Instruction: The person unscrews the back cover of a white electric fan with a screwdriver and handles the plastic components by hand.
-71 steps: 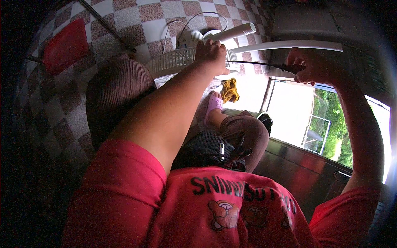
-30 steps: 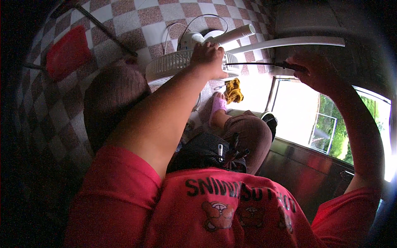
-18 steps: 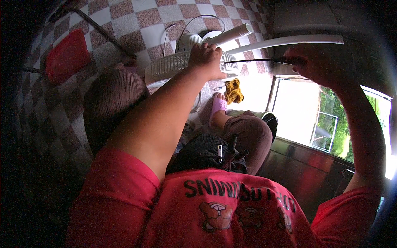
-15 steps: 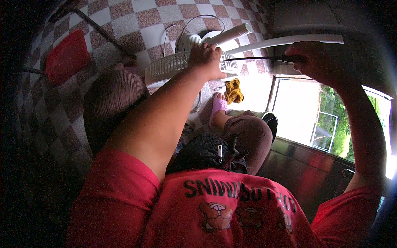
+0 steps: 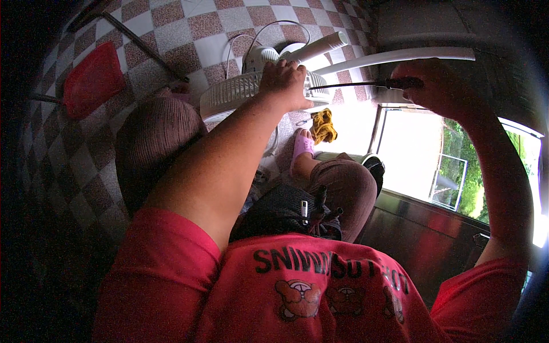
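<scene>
A white fan (image 5: 229, 96) lies tilted on the floor ahead of me, its slatted round cage facing partly sideways. My left hand (image 5: 284, 84) is closed over the cage's rim, fingers curled over the upper edge and thumb toward the right. In my right hand (image 5: 434, 86) is a long screwdriver (image 5: 350, 85), held nearly level by its dark handle. Its thin shaft points left, and the tip meets the fan's cage just beside my left hand. Whatever the tip rests on is too small to make out.
A thick white pole (image 5: 323, 47) and a curved white bar (image 5: 400, 55) extend behind the fan. A yellow cloth (image 5: 323, 127) lies near my pink shoe (image 5: 302, 146). At the left are a red dustpan (image 5: 94, 81) and a dark rod (image 5: 143, 47). A bright doorway (image 5: 406, 148) stands right.
The fingers of my right hand have shifted on the screwdriver, and more of its handle shows. My left hand and the fan keep their places.
</scene>
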`<action>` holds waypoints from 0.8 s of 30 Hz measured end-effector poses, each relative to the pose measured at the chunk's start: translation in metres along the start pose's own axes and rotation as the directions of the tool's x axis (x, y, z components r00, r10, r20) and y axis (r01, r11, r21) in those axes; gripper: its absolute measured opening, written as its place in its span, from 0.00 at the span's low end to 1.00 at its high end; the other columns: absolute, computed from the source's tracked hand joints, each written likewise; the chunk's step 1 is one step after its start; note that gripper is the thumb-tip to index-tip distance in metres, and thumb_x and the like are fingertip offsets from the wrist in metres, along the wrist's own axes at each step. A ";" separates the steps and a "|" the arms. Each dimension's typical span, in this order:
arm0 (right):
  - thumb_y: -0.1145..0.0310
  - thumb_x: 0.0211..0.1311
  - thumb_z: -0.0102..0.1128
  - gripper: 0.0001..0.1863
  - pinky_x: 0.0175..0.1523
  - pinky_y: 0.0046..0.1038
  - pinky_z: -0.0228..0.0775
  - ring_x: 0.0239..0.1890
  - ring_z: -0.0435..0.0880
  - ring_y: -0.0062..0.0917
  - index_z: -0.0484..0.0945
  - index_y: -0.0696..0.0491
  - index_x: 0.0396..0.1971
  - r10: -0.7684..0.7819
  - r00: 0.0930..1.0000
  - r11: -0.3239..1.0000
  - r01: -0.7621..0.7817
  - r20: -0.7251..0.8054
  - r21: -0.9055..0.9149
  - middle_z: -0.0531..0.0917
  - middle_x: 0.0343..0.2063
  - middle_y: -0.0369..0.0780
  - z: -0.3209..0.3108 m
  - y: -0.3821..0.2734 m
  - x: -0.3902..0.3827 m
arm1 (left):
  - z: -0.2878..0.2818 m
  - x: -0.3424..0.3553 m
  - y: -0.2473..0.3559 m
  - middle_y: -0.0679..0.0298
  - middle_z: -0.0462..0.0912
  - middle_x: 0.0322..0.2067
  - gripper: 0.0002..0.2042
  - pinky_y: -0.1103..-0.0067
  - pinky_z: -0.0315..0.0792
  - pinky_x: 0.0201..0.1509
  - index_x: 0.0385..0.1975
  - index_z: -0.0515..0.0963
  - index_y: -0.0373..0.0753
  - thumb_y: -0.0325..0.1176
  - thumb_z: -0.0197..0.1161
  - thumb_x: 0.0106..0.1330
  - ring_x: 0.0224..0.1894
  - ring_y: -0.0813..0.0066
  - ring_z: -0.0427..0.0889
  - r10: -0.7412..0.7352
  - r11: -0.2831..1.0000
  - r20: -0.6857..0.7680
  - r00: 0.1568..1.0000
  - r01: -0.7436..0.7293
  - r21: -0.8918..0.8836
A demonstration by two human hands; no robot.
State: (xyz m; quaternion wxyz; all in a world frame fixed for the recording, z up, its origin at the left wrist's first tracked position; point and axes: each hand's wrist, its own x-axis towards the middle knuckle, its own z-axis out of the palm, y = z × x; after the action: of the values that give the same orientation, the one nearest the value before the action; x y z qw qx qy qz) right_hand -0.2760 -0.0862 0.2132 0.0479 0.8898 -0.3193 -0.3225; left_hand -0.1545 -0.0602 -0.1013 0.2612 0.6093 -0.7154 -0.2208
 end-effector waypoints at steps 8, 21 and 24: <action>0.75 0.51 0.66 0.17 0.42 0.30 0.78 0.35 0.84 0.28 0.78 0.54 0.43 0.085 0.992 0.994 -0.090 0.088 0.055 0.84 0.33 0.43 -0.004 -0.005 0.005 | -0.002 -0.001 0.001 0.57 0.71 0.57 0.41 0.61 0.58 0.66 0.56 0.70 0.37 0.57 0.73 0.46 0.63 0.62 0.66 -0.002 1.000 0.007 1.000 0.002 0.011; 0.75 0.49 0.68 0.13 0.36 0.28 0.76 0.28 0.83 0.26 0.78 0.55 0.37 -0.083 0.997 0.996 0.082 -0.007 -0.033 0.83 0.26 0.41 0.003 0.011 0.015 | 0.001 -0.002 -0.001 0.57 0.72 0.57 0.40 0.60 0.61 0.65 0.55 0.70 0.37 0.57 0.73 0.45 0.61 0.61 0.68 -0.019 0.998 -0.055 0.998 0.022 0.050; 0.75 0.49 0.68 0.13 0.35 0.28 0.75 0.27 0.81 0.24 0.78 0.56 0.36 0.055 0.993 0.997 -0.059 0.100 0.042 0.83 0.25 0.40 0.002 0.005 0.017 | -0.009 -0.004 0.003 0.56 0.72 0.56 0.40 0.60 0.61 0.65 0.55 0.70 0.37 0.57 0.73 0.45 0.61 0.60 0.69 -0.019 0.999 0.013 1.000 0.018 0.042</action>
State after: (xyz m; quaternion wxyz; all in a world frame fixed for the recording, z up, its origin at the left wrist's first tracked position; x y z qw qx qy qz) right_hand -0.2704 -0.1002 0.2042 0.0213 0.8642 -0.3536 -0.3574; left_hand -0.1507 -0.0555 -0.0927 0.2417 0.6199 -0.7158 -0.2122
